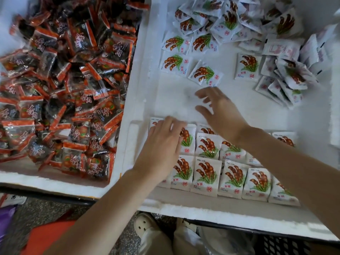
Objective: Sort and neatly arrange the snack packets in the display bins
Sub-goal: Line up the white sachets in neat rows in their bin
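Two white foam bins stood side by side. The left bin (55, 184) was filled with a loose heap of dark packets (64, 80) that had orange ends and white characters, lying in all directions. The right bin (202, 212) held white packets printed with brown pods and green leaves.

Along the near wall of the right bin, these white packets formed two neat rows (206, 173), one behind the other, each packet touching the next one. Farther back, several of the same packets lay flat and apart on the bin floor, among them one tilted packet (205, 75) near the middle. An untidy pile (287, 70) of them lay in the far right part, some with the plain back side up.

The left hand (163, 142) rested on the left end of the rows, its fingers stretched flat on the packets and gripping nothing. The right hand (220, 111) was over the bare floor of the bin between the rows and the loose packets. Its fingers were spread and it held nothing; whether it touched the floor was not clear.

Below the bins a pale shoe (145, 224) showed on the speckled floor.
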Tool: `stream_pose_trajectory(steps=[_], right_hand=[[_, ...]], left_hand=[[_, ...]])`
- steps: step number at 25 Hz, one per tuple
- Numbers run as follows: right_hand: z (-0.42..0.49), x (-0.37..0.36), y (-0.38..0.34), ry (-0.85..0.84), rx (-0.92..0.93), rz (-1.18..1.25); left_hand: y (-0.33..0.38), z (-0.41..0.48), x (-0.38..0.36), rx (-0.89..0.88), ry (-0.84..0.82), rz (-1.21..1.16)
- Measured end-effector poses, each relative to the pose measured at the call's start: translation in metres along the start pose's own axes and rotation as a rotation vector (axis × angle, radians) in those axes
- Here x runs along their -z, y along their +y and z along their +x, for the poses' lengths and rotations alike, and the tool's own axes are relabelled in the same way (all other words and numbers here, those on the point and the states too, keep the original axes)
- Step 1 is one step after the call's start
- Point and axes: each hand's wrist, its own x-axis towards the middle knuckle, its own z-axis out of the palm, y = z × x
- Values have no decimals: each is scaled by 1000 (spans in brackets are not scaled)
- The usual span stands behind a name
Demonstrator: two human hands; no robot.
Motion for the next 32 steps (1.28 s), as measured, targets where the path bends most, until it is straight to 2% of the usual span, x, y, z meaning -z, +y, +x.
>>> stream_pose_trajectory(steps=[2, 8, 11, 14, 19, 20, 23, 26, 30, 32], right_hand=[[16, 14, 13, 89, -51, -83], [66, 22, 28, 69, -140, -255], [75, 18, 34, 97, -185, -297], [75, 22, 42, 95, -263, -139], [49, 39, 66, 161, -360, 73], [45, 43, 68, 184, -393, 136], [35, 49, 63, 226, -462, 274], [21, 53, 54, 208, -453, 445], [-2, 60, 40, 171, -478, 729], [-14, 67, 35, 165, -481, 780]], left_hand=[[2, 38, 10, -2, 28, -18], [-5, 141, 24, 38, 55, 135], [-15, 166, 21, 147, -31, 242], [-18, 170, 11, 247, -141, 221], [-13, 139, -2, -36, 18, 33], [-11, 135, -2, -19, 36, 49], [-7, 134, -2, 199, 56, 153], [-4, 140, -1, 283, 50, -113], [13, 129, 9, 246, 134, -425], [26, 117, 21, 226, 191, -535]])
